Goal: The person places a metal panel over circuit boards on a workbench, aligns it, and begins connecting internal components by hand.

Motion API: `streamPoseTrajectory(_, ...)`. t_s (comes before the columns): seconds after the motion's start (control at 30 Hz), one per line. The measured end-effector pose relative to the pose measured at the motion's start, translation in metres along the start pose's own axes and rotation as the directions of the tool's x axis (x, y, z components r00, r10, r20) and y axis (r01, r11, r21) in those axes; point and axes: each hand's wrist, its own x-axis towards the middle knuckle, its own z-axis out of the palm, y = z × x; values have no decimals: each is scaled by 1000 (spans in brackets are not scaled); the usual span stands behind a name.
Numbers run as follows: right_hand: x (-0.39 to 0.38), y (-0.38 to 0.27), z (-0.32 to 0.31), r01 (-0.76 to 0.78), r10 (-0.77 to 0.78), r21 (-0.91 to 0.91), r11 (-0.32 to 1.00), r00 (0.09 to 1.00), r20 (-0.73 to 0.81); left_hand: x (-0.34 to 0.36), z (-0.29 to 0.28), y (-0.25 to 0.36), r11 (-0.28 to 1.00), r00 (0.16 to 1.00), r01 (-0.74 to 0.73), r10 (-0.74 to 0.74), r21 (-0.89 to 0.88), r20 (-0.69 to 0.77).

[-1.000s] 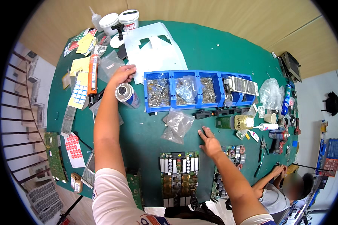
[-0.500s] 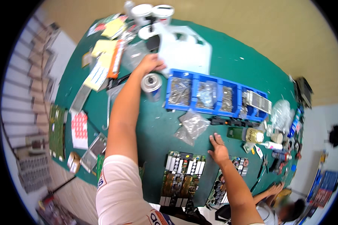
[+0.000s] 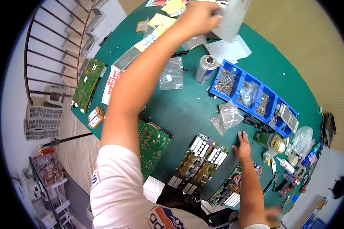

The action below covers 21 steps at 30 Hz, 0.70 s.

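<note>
My left hand [image 3: 202,17] is stretched to the far edge of the table, its fingers closed on the edge of a white sheet [image 3: 233,23] that is tilted up off the surface. Whether the sheet is paper or plastic, I cannot tell. Beneath it lies another white sheet [image 3: 235,50]. My right hand [image 3: 242,147] rests flat on the green table with fingers spread, beside a clear plastic bag [image 3: 230,115] and above a circuit board [image 3: 229,187]. A second populated circuit board [image 3: 198,162] lies to its left.
A spray can [image 3: 206,68] stands left of a blue divided tray [image 3: 252,95] of small metal parts. A green jar [image 3: 269,141], tools and a cordless drill [image 3: 284,189] crowd the right side. More circuit boards [image 3: 153,147] lie left. Another person's blurred hand [image 3: 273,213] shows lower right.
My left hand has moved farther away and lifted the white sheet, uncovering another sheet below. My right hand stays on the table. The whole view has turned and shifted.
</note>
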Motion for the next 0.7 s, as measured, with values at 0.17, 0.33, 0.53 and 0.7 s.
streamPoseTrajectory(0.17,1,4,8,2,-2,-3,1000,999,-46,-45,-120,73,988,987,154,-154,-6,-33)
streamPoseTrajectory(0.33,-8,8,-16,79,-53,200,977,990,-129,-119,-217,182,981,994,109,-110,-159,-2)
streamPoseTrajectory(0.53,-102,-52,-79,281,33,759,587,928,-370,-218,-283,316,899,918,393,-369,-193,149)
streamPoseTrajectory(0.7,-235,-71,-120,526,-110,849,-57,842,-529,-299,-254,377,673,828,556,-398,-488,395)
